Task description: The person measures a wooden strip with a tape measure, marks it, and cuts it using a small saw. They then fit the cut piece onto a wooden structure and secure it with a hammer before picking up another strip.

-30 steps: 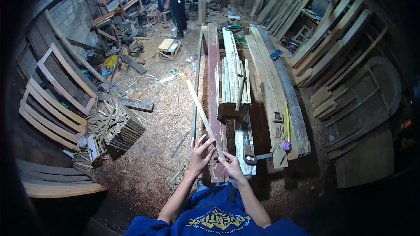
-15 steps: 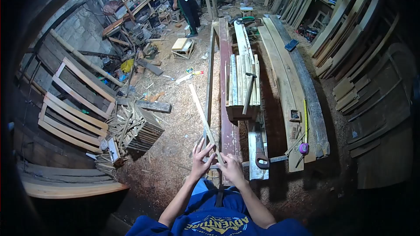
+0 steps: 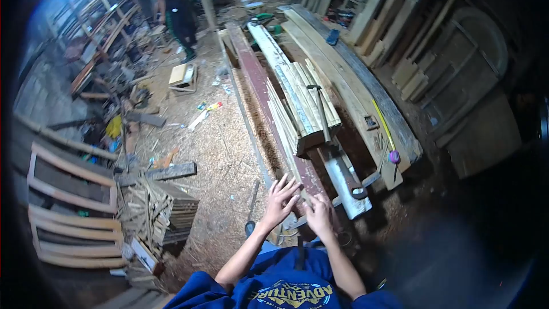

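My left hand is open, its fingers stretched out over a thin wooden strip and close to its near end. The fingers of my right hand are closed around that near end. The strip points away from me above a dark red beam, beside a bundle of pale wooden strips. A hammer rests on the bundle. Nearer me, a handsaw lies on a whitish board. Left of my hands is a thin tool with a dark handle.
A purple tape measure with its yellow blade out lies on long planks at the right. Wooden frames and a stack of sticks stand at the left. A person stands at the back near a small stool.
My view has turned and tilted, so the bench appears slanted. The strip has swung right, from over the floor to alongside the bundle, with my right hand still at its near end.
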`<act>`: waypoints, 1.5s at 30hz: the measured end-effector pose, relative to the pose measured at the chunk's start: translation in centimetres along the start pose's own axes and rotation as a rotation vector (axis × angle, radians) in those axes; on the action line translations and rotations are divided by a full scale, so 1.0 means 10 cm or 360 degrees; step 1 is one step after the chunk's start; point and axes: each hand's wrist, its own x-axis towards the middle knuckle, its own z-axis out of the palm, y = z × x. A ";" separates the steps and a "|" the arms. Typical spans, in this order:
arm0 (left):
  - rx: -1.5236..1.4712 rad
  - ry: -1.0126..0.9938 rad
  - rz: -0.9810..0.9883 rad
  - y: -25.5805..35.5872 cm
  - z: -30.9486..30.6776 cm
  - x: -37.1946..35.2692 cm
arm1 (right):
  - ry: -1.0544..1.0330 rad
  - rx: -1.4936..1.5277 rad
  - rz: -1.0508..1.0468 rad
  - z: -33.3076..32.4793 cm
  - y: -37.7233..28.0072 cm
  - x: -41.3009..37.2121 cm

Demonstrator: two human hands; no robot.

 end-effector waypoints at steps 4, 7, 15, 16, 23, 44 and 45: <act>-0.0011 -0.0170 -0.0013 -0.45 -0.82 -0.24 | 0.0175 -0.0155 0.0244 0.58 -0.38 -0.11; -0.0101 -0.0152 -0.0165 -0.80 -1.37 -0.46 | 0.0315 -0.0294 0.0288 0.81 -0.75 -0.13; -0.0039 0.0130 -0.0358 -1.43 -2.22 -1.10 | 0.0563 -0.0377 0.0341 0.99 -0.89 -0.03; -0.0049 0.0151 -0.0435 -1.50 -2.22 -1.17 | 0.0576 -0.0434 0.0364 0.97 -0.93 -0.02; -0.0048 0.0090 -0.0417 -1.52 -2.05 -1.00 | 0.0680 -0.0452 0.0312 0.92 -0.78 0.22; 0.0106 -0.0197 -0.0156 -1.68 -1.37 1.41 | 0.0866 -0.0295 -0.0113 1.41 0.53 2.51; 0.0106 -0.0192 -0.0129 -1.69 -1.33 1.48 | 0.0866 -0.0289 -0.0116 1.41 0.55 2.53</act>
